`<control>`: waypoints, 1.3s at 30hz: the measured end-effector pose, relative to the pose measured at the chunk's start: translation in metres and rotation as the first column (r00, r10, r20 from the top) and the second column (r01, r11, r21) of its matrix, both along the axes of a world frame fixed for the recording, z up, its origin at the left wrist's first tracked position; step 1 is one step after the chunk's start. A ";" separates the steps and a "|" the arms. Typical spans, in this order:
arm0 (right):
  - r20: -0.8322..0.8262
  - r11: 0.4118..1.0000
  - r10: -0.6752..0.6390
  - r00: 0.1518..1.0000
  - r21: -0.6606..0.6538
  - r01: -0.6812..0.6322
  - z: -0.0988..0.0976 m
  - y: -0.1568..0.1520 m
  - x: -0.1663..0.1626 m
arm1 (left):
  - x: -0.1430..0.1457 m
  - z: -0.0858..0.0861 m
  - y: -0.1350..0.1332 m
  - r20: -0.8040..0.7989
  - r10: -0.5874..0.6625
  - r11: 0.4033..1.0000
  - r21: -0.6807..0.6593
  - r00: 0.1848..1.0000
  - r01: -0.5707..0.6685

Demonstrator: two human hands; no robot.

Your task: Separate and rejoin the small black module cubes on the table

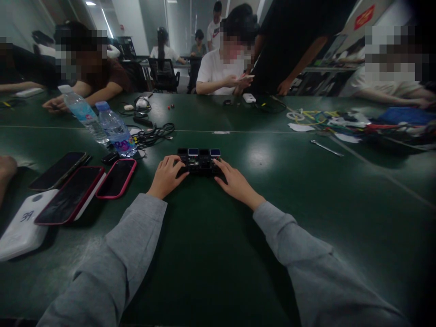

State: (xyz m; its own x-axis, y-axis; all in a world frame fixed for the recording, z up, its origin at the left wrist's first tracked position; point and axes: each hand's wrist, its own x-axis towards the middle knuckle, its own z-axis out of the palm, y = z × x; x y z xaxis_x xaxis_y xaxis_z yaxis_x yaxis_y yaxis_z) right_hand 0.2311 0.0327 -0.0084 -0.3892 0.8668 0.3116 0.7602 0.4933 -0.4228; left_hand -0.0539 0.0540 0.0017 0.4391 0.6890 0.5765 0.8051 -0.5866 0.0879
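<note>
A low black device with small square screens (pixel 204 164) lies on the green table in front of me. It is wider than it is deep, and some bare circuit parts show in its middle. My left hand (pixel 167 176) grips its left end, fingers over the top and thumb at the near edge. At the opposite end, my right hand (pixel 235 181) holds the device between fingertips and thumb. Both grey sleeves reach in from the bottom of the view.
Left of me lie phones (pixel 116 179) and a white power bank (pixel 27 222). Two water bottles (pixel 117 129) stand tilted in view beside black cables (pixel 156 135). A wrench (pixel 327 148) and a cable heap (pixel 374 127) lie right. Several people sit around the table (pixel 211 254).
</note>
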 end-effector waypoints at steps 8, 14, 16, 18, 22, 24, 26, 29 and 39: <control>0.002 1.000 -0.007 1.000 0.000 0.007 -0.001 0.000 0.001 | 0.000 0.000 0.000 0.007 -0.007 1.000 -0.010 1.000 0.008; 0.032 1.000 0.002 0.999 0.022 -0.003 -0.003 0.003 0.001 | -0.001 0.000 0.000 0.008 -0.006 1.000 -0.005 1.000 0.006; 0.047 1.000 0.005 0.999 0.030 -0.006 -0.004 0.004 0.001 | -0.001 0.000 0.000 0.005 -0.003 1.000 -0.007 1.000 0.004; 0.059 0.999 0.007 0.998 0.037 -0.009 -0.004 0.005 0.001 | 0.000 0.000 0.000 0.005 0.003 1.000 -0.001 1.000 -0.003; 0.064 0.999 0.011 0.998 0.034 -0.013 -0.003 0.004 0.000 | 0.001 0.001 -0.001 0.030 0.002 1.000 -0.003 1.000 -0.002; 0.055 1.000 0.012 0.998 0.026 -0.014 -0.002 0.004 0.000 | 0.000 0.001 0.000 0.089 0.005 1.000 -0.003 0.996 -0.005; 0.039 1.000 0.008 0.999 0.014 -0.009 -0.001 0.002 0.000 | -0.003 0.000 0.002 0.207 0.034 0.999 0.017 0.978 -0.038; -0.025 1.000 -0.010 1.000 0.010 0.010 0.001 0.001 0.002 | -0.009 -0.002 0.008 0.443 0.109 0.993 -0.010 0.890 -0.117; -0.600 0.973 -0.150 0.785 -0.229 0.011 0.000 0.017 0.014 | -0.019 -0.014 0.022 0.726 0.272 0.930 -0.367 0.632 0.021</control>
State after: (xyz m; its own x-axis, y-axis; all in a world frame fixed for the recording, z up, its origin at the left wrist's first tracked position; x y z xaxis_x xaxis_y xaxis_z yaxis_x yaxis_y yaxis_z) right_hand 0.2453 0.0502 -0.0081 -0.1032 0.9561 0.2742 0.3410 0.2930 -0.8932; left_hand -0.0725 0.0760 -0.0128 -0.1542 0.9026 0.4018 0.4284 -0.3053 0.8504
